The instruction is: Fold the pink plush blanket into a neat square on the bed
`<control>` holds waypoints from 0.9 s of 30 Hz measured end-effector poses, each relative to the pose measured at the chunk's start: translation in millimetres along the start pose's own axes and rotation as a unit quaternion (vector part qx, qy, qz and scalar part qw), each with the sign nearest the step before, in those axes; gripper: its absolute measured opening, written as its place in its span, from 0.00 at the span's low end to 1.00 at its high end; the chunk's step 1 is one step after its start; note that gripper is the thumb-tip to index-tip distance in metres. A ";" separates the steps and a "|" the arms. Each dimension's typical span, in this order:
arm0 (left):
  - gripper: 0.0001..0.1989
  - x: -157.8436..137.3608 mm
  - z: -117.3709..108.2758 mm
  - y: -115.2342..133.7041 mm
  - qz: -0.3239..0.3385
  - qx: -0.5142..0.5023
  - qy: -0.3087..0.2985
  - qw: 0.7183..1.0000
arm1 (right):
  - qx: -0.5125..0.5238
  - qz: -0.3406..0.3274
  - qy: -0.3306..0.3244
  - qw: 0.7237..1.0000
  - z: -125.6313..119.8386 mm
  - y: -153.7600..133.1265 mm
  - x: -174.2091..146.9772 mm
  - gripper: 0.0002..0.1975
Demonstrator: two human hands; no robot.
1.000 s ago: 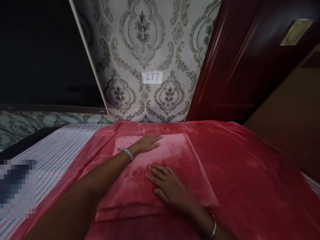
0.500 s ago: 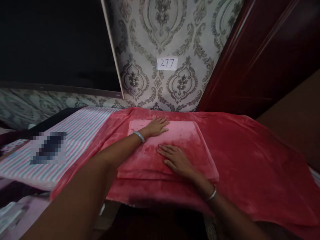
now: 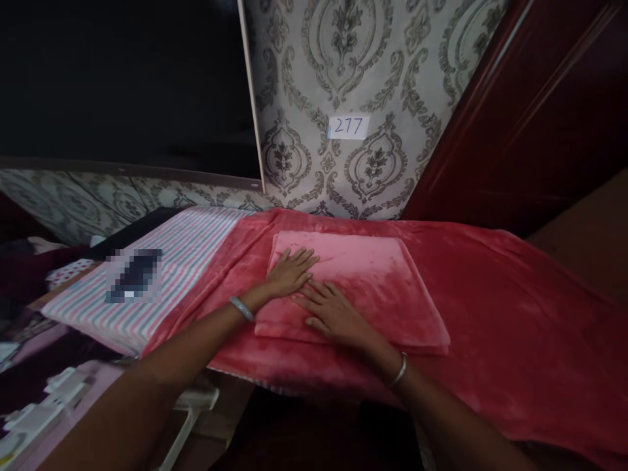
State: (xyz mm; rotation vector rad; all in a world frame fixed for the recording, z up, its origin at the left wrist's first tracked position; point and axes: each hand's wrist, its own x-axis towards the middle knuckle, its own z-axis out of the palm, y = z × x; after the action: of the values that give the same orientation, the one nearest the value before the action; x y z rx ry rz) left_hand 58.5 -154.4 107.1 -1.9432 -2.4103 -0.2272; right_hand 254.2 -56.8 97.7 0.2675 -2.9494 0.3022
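Observation:
A folded pink-red plush blanket (image 3: 383,294) lies as a flat, roughly rectangular stack in front of me. My left hand (image 3: 292,271) rests flat on its left part, fingers spread toward the upper right. Just below and to the right, my right hand (image 3: 336,314) also lies on the blanket with its fingers stretched to the left. The fingertips of both hands come close together; whether they touch I cannot tell. Under the stack spreads a larger red plush cloth (image 3: 510,327) that drapes over the surface. Each wrist wears a bracelet.
Left of the red cloth lies a striped cloth (image 3: 196,242) bearing a dark, pixelated object (image 3: 135,275). A large black screen (image 3: 127,85) stands behind. The patterned wall carries a paper label (image 3: 348,127) reading 277. Dark red wood (image 3: 530,124) rises at right. White plastic items (image 3: 46,409) sit at lower left.
My left hand has slid down the blanket toward me, nearer my right hand. My right hand has shifted slightly left on the blanket. The camera view has turned a little to the left.

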 end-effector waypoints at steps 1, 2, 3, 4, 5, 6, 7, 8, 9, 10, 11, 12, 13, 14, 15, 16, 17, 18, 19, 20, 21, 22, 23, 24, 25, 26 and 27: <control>0.28 -1.9 4.2 0.7 -0.003 0.002 0.009 1.000 | -0.002 0.001 0.000 1.000 3.6 -0.2 -1.6 0.28; 0.28 -3.1 7.4 1.5 -0.003 0.003 0.017 1.000 | -0.003 0.002 0.000 1.000 5.8 -0.1 -2.7 0.28; 0.28 -3.8 9.8 2.3 -0.003 0.004 0.024 1.000 | -0.003 0.003 -0.001 1.000 7.0 0.1 -3.4 0.28; 0.27 -4.1 11.4 3.0 -0.006 0.006 0.032 0.999 | -0.003 0.003 -0.003 1.000 7.3 0.4 -3.7 0.28; 0.27 -4.2 12.3 3.4 -0.010 0.007 0.039 0.999 | -0.002 0.004 -0.004 1.000 7.1 0.6 -3.5 0.28; 0.27 -4.0 12.7 3.3 -0.017 0.009 0.046 0.999 | 0.000 0.005 -0.005 1.000 6.6 0.6 -3.1 0.27; 0.27 -3.6 12.6 2.4 -0.026 0.010 0.050 0.998 | 0.003 0.007 -0.006 1.000 6.2 0.6 -2.6 0.27; 0.27 -2.9 12.2 0.5 -0.035 0.010 0.051 0.998 | 0.007 0.007 -0.007 1.000 5.8 0.6 -2.1 0.27; 0.28 -1.7 11.3 -2.7 -0.042 0.009 0.048 0.998 | 0.012 0.009 -0.009 1.000 5.4 0.4 -1.7 0.27; 0.29 -0.1 10.0 -7.1 -0.047 0.006 0.042 0.998 | 0.018 0.010 -0.012 1.000 5.0 0.3 -1.4 0.27; 0.30 1.9 8.4 -12.7 -0.053 0.003 0.033 0.998 | 0.025 0.012 -0.017 0.999 4.6 0.1 -1.3 0.27; 0.31 4.1 6.4 -19.2 -0.062 -0.001 0.024 0.998 | 0.032 0.014 -0.022 0.999 4.2 -0.1 -1.3 0.27; 0.32 6.4 4.2 -26.1 -0.075 -0.006 0.014 0.997 | 0.037 0.016 -0.026 0.999 3.7 -0.2 -1.4 0.27; 0.32 8.5 1.9 -32.9 -0.092 -0.012 0.007 0.996 | 0.042 0.019 -0.029 0.999 3.2 -0.3 -1.5 0.27; 0.31 10.3 -0.6 -39.2 -0.112 -0.019 0.001 0.994 | 0.047 0.020 -0.029 0.998 2.8 -0.4 -1.6 0.28; 0.32 11.7 -3.1 -44.6 -0.132 -0.025 -0.005 0.991 | 0.051 0.022 -0.027 0.998 2.5 -0.6 -1.6 0.28; 0.32 12.6 -5.7 -48.7 -0.147 -0.028 -0.013 0.989 | 0.054 0.024 -0.023 0.998 2.2 -1.0 -1.4 0.27; 0.32 13.3 -8.4 -51.4 -0.159 -0.027 -0.021 0.987 | 0.057 0.024 -0.019 0.998 1.7 -1.5 -1.0 0.27; 0.32 13.9 -11.4 -52.7 -0.170 -0.020 -0.030 0.985 | 0.060 0.025 -0.015 0.998 0.9 -2.3 -0.4 0.27; 0.33 14.8 -14.6 -52.4 -0.180 -0.009 -0.039 0.983 | 0.061 0.024 -0.011 0.998 -0.5 -3.4 0.3 0.27; 0.33 16.2 -18.2 -50.8 -0.191 0.004 -0.045 0.981 | 0.062 0.022 -0.006 0.998 -2.5 -4.5 1.0 0.27; 0.33 18.6 -22.0 -47.9 -0.200 0.018 -0.047 0.979 | 0.062 0.017 -0.002 0.998 -5.3 -5.5 1.5 0.27; 0.33 22.1 -25.9 -43.5 -0.205 0.031 -0.046 0.977 | 0.063 0.012 0.005 0.998 -8.9 -6.0 1.5 0.26; 0.33 26.9 -29.7 -37.6 -0.202 0.041 -0.042 0.978 | 0.064 0.008 0.015 0.998 -13.3 -5.7 0.7 0.26; 0.32 33.2 -33.3 -30.1 -0.187 0.047 -0.036 0.981 | 0.065 0.008 0.026 0.998 -18.4 -4.5 -1.4 0.25; 0.32 40.7 -36.3 -20.7 -0.159 0.047 -0.032 0.986 | 0.064 0.014 0.042 0.997 -23.9 -2.1 -5.2 0.25; 0.32 49.4 -38.7 -9.5 -0.123 0.039 -0.033 0.991 | 0.061 0.027 0.059 0.996 -29.8 1.5 -10.8 0.24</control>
State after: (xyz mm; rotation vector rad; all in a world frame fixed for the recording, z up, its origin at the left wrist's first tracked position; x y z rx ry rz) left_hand 36.2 -113.8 150.4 -1.6461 -2.6563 -0.0751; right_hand 268.6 -47.2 124.2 0.1796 -2.8288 0.4886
